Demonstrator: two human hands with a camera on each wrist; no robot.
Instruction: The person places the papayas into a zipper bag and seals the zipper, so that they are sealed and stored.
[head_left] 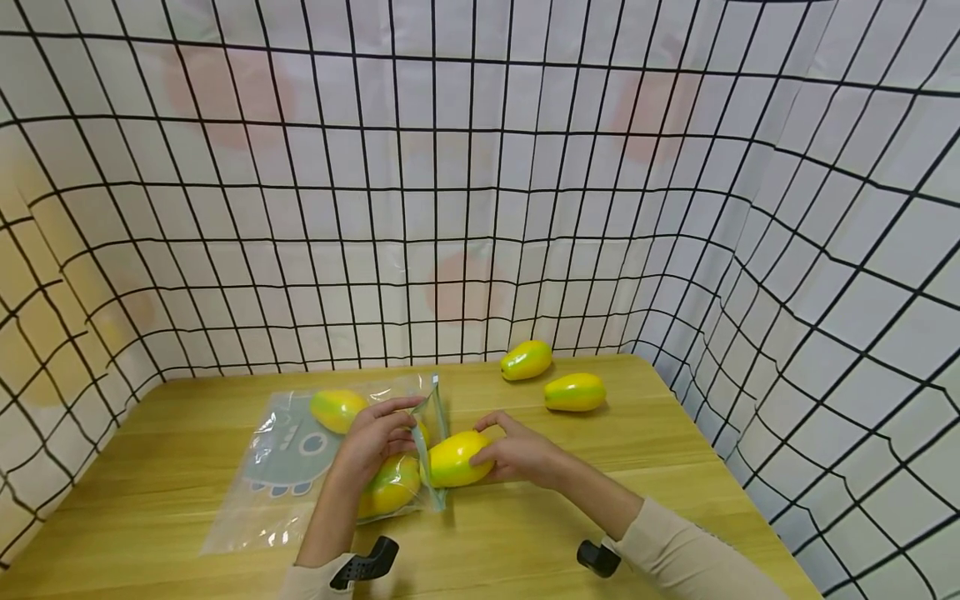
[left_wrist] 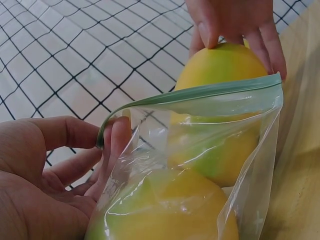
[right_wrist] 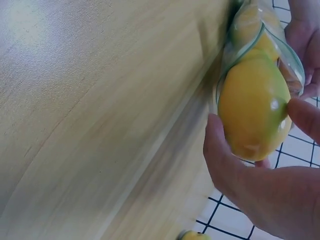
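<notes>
My left hand pinches the green zip edge of a clear plastic bag, and the bag's mouth gapes toward the right. My right hand grips a yellow-green papaya by its outer end. The papaya's other end is inside the bag mouth, as the right wrist view shows of the same papaya. Several papayas lie within the bag, among them one near the front and one at the back. The left forearm and fingers hide part of the bag.
Two more papayas lie at the back right of the wooden table, one near the wall cloth and one closer. A white cloth with black grid lines stands behind and along both sides. The bag carries a printed cartoon face.
</notes>
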